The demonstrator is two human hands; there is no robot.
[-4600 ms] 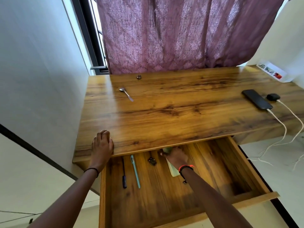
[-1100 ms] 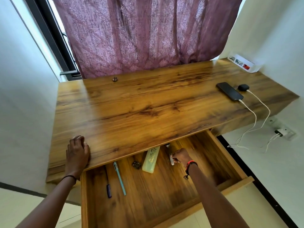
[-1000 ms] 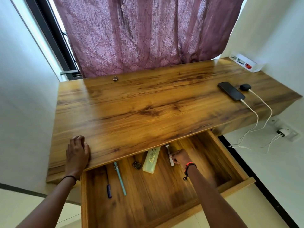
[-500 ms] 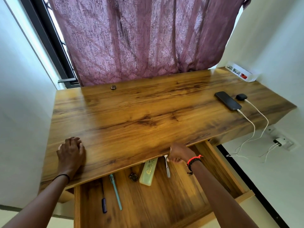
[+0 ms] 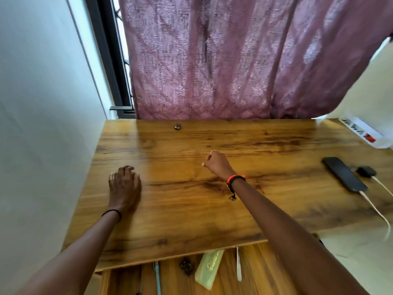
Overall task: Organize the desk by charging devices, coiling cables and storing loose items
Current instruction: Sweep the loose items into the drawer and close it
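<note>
My left hand (image 5: pixel 124 184) rests palm down on the wooden desk (image 5: pixel 191 213) near its left edge. Over the middle of the desk my right hand (image 5: pixel 217 165) hovers with loosely curled fingers and nothing visible in them. A small round metallic object (image 5: pixel 177 126) sits at the back edge, well beyond that hand. On the right lies a black phone (image 5: pixel 342 174) with a white cable (image 5: pixel 374 207) plugged in, and a small black device (image 5: pixel 366 171) beside it. Below the front edge, the open drawer (image 5: pixel 261 271) holds a pale green case (image 5: pixel 209 268), a thin white piece (image 5: pixel 238 265), a small dark item (image 5: pixel 186 267) and a teal pen (image 5: pixel 157 275).
A purple curtain (image 5: pixel 212 60) hangs behind the desk. A white wall (image 5: pixel 42 124) closes the left side. A white power strip (image 5: pixel 365 135) lies at the back right corner. The white cables run off the desk's right edge toward the floor.
My right hand left the drawer and rose forward over the desk top. The left hand slid further onto the desk. The view tilted up, so less of the drawer shows.
</note>
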